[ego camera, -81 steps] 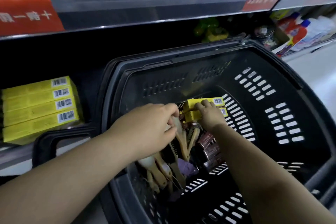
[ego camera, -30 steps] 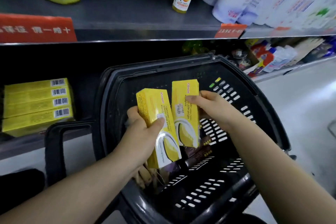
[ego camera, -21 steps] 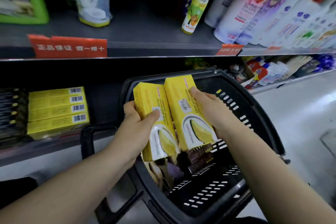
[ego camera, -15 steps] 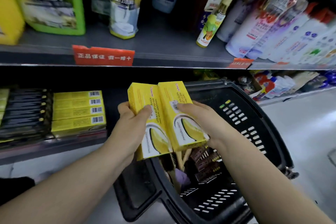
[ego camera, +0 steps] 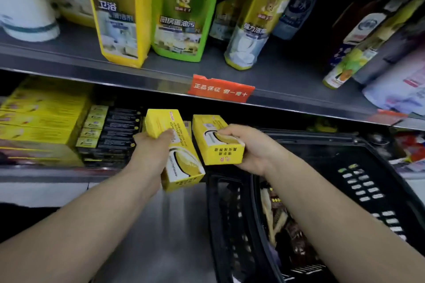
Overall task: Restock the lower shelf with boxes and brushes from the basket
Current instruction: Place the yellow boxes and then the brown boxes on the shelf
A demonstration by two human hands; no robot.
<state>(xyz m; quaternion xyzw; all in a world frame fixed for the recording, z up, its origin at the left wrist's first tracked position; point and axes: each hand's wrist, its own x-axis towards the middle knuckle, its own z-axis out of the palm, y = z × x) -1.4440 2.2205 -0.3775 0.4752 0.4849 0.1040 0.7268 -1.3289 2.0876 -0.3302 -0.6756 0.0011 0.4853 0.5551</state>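
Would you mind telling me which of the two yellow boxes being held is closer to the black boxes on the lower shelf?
The yellow box in the left hand; the right hand's box sits farther right, toward the basket.

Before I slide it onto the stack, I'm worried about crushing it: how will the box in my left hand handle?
The box looks like thin rigid cardboard with crisp edges, so probably stiff but dentable. The left hand holds it alone, so likely light. Its flat faces should slide, not roll, beside the black boxes.
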